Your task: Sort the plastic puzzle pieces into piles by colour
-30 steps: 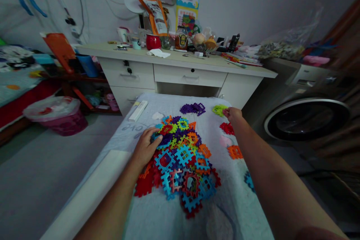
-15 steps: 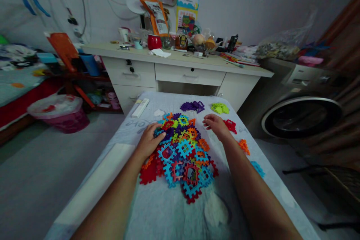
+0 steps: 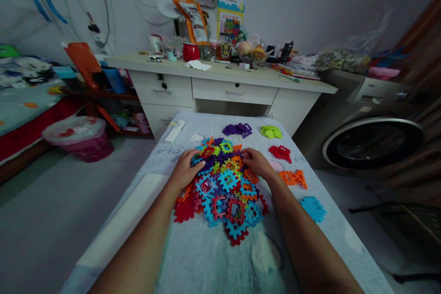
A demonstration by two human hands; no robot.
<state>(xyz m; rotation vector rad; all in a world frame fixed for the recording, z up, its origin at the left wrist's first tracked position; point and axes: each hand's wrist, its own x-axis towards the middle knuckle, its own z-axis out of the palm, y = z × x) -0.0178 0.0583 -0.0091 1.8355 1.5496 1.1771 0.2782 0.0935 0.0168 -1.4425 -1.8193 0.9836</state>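
A mixed heap of interlocking plastic building pieces (image 3: 229, 180) lies on the cloth-covered table, in red, blue, orange, purple and yellow-green. Many have notched edges and cut-out centres. My left hand (image 3: 186, 170) rests against the heap's left side, thumb spread from the fingers. At the upper right of the heap, my right hand (image 3: 257, 162) has its fingers curled in on a purple piece (image 3: 240, 155), fingertips partly hidden. Beside the heap are single-colour groups: purple pieces (image 3: 237, 129), yellow-green pieces (image 3: 271, 132), red pieces (image 3: 280, 152), orange pieces (image 3: 292, 178) and blue pieces (image 3: 313, 208).
A white narrow box (image 3: 175, 132) lies at the table's far left. Behind stands a white desk (image 3: 234, 89) crowded with jars, a red cup (image 3: 190, 52) and papers. A washing machine (image 3: 372, 124) is on the right, a pink bin (image 3: 82, 140) on the left.
My right hand has moved left, from above the bare cloth onto the heap's upper right edge. My left hand stays at the heap's left side. The view has shifted slightly.
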